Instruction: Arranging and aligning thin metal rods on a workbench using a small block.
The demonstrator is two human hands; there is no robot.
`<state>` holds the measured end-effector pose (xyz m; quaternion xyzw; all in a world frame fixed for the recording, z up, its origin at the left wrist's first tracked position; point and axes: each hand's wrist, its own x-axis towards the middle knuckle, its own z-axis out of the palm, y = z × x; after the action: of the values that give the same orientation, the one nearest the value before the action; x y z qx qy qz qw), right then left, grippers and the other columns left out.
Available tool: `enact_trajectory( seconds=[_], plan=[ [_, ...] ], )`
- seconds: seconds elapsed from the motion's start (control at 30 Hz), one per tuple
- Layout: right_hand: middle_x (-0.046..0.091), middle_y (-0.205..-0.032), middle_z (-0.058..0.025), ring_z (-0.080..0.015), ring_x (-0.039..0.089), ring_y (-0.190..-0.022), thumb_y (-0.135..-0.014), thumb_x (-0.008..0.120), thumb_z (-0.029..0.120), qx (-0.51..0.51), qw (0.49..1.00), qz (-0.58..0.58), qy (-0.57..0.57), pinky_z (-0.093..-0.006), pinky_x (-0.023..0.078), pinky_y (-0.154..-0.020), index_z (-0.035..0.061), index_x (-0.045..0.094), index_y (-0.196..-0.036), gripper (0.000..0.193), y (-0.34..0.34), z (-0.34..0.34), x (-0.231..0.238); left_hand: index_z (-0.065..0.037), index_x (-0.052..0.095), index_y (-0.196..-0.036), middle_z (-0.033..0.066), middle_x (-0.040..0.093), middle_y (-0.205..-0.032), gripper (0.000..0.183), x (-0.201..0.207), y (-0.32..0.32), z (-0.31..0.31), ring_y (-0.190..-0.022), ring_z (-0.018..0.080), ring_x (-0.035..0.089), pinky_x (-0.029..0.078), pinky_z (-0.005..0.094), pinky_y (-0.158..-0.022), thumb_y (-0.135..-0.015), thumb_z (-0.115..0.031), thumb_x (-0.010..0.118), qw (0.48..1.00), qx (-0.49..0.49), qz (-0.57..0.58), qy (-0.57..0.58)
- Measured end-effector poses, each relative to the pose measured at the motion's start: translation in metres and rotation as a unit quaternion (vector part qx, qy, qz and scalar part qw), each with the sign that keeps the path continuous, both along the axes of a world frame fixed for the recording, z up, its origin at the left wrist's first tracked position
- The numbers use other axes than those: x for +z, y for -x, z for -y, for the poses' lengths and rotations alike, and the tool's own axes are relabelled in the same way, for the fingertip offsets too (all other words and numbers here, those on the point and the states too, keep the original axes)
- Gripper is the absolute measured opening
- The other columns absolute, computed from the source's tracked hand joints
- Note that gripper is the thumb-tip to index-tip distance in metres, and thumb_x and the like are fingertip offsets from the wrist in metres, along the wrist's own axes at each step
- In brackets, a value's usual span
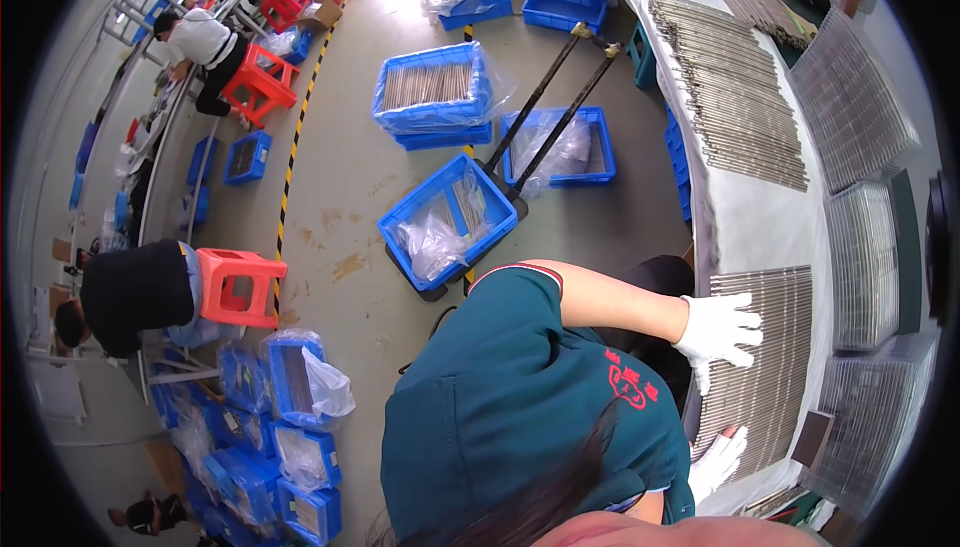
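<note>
Along the white-covered table lies a row of thin metal rods (pixel 770 367), side by side. My left hand (pixel 720 332), in a white glove, rests open on the near ends of these rods, fingers spread. Lower in the head view, my right hand (pixel 718 462) lies on the same row near its other end. It is also gloved, with a bare fingertip showing, and its fingers look stretched out. Neither hand grips a rod. A second, larger batch of metal rods (pixel 735 92) is spread farther along the table.
Clear plastic racks (pixel 865 257) stand along the table's far side. Behind me, a blue crate (pixel 450 217) sits on a hand trolley (pixel 560 97). Other blue crates (pixel 430 87) and a red stool (pixel 240 282) stand on the floor. Several people work at the left benches.
</note>
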<state>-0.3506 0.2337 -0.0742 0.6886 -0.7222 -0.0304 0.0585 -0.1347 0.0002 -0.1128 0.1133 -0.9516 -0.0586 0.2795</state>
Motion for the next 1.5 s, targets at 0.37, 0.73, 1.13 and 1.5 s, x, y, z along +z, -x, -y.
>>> enact_trajectory(
  seconds=[0.37, 0.73, 1.13, 1.5],
  plan=[
    [0.027, -0.167, -0.0168, -0.0387, 0.026, -0.153, -0.097, 0.039, 0.070, 0.001, 1.000, -0.026, -0.012, -0.0532, 0.024, -0.122, 0.0060, 0.029, -0.160, 0.091, -0.001, 0.000, 0.001, -0.020, 0.061, -0.139, 0.0152, 0.051, -0.146, 0.095, 0.001, 0.000, 0.000, -0.141, 0.0382, 0.039, 0.026, 0.0663, -0.114, -0.070, -0.086, 0.061, 1.000, -0.006, 0.001, -0.010],
    [0.025, -0.168, -0.0141, -0.0350, 0.026, -0.154, -0.092, 0.051, 0.063, 0.047, 0.997, -0.039, 0.053, -0.0513, 0.024, -0.123, 0.0074, 0.029, -0.161, 0.092, 0.010, -0.001, -0.011, -0.018, 0.062, -0.135, 0.0147, 0.052, -0.143, 0.095, 0.005, -0.002, -0.001, -0.137, 0.0380, 0.042, 0.030, 0.0644, -0.112, -0.063, -0.081, 0.070, 1.000, -0.001, -0.019, -0.003],
    [0.025, -0.168, -0.0139, -0.0352, 0.026, -0.154, -0.094, 0.047, 0.065, 0.048, 0.996, -0.042, 0.062, -0.0524, 0.025, -0.122, 0.0077, 0.030, -0.161, 0.090, 0.010, -0.001, -0.013, -0.019, 0.062, -0.135, 0.0142, 0.052, -0.143, 0.096, 0.004, -0.001, -0.002, -0.137, 0.0378, 0.042, 0.029, 0.0649, -0.113, -0.061, -0.080, 0.071, 1.000, -0.001, -0.024, -0.002],
    [0.029, -0.166, -0.0169, -0.0388, 0.028, -0.152, -0.098, 0.039, 0.069, 0.016, 1.000, -0.021, 0.007, -0.0539, 0.025, -0.121, 0.0050, 0.031, -0.160, 0.089, 0.001, -0.001, 0.000, -0.018, 0.062, -0.135, 0.0159, 0.053, -0.142, 0.095, 0.009, -0.004, -0.002, -0.136, 0.0388, 0.043, 0.031, 0.0648, -0.111, -0.064, -0.080, 0.069, 1.000, -0.010, -0.011, -0.011]
  ],
)
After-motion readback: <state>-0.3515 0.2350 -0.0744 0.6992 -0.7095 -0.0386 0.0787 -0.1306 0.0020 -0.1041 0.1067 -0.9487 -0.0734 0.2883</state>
